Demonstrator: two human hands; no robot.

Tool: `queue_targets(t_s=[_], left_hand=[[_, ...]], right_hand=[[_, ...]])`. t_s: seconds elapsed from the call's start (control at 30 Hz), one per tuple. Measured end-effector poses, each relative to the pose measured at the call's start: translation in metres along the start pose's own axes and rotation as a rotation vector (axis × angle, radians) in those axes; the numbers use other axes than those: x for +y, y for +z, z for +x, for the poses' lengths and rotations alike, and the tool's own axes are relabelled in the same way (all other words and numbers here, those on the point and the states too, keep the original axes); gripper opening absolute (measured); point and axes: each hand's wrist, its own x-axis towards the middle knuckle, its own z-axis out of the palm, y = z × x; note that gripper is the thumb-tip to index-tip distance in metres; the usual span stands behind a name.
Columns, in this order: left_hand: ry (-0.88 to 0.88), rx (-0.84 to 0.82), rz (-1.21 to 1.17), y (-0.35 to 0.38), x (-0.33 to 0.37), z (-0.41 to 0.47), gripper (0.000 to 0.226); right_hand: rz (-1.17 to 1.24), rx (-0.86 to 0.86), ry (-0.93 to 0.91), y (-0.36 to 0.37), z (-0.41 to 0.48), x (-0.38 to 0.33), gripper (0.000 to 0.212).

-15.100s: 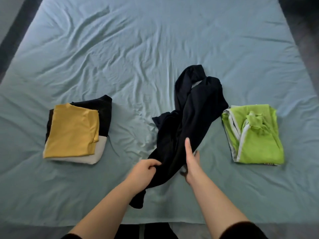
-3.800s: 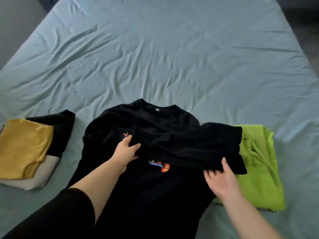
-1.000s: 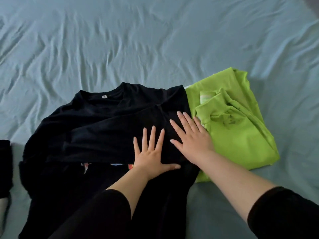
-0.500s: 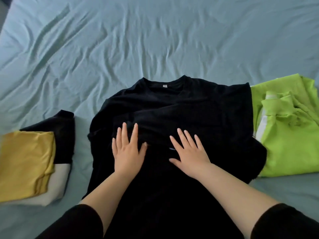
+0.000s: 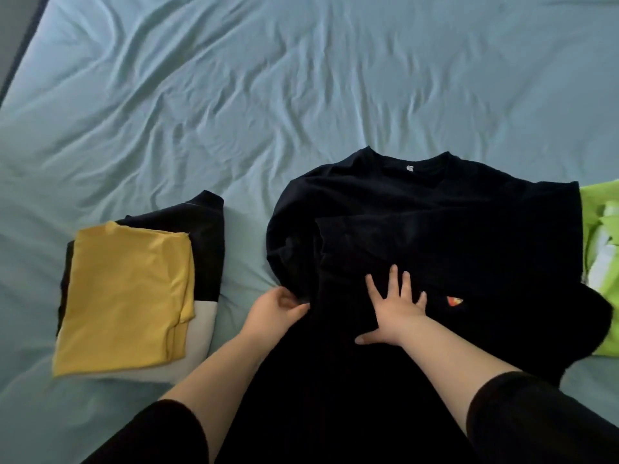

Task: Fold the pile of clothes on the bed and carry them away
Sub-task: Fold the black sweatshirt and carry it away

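One wrinkled pale-blue bed sheet point(image 5: 234, 95) fills the view, floor point(image 5: 13, 28) showing at its left corner. A folded stack point(image 5: 134, 296), yellow on top, lies left. The left hand point(image 5: 278, 313) pinches the left edge of the black shirt point(image 5: 435, 229); the right hand point(image 5: 395, 316) lies flat on it, fingers spread. A green garment point(image 5: 599, 262) lies right.

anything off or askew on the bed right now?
Minor only: the black shirt lies partly over the green garment at the right, so the two overlap. The folded stack at the left looks tidy. The bed sheet is wrinkled; nothing spilled or damaged.
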Motion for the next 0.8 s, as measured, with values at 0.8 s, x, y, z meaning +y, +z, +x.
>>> queue_targets(t_s=[0.8], left_hand=[[-0.165, 0.272, -1.065, -0.071, 0.046, -0.023, 0.037]], right_hand=[[0.197, 0.381, 0.009, 0.022, -0.033, 0.010, 0.097]])
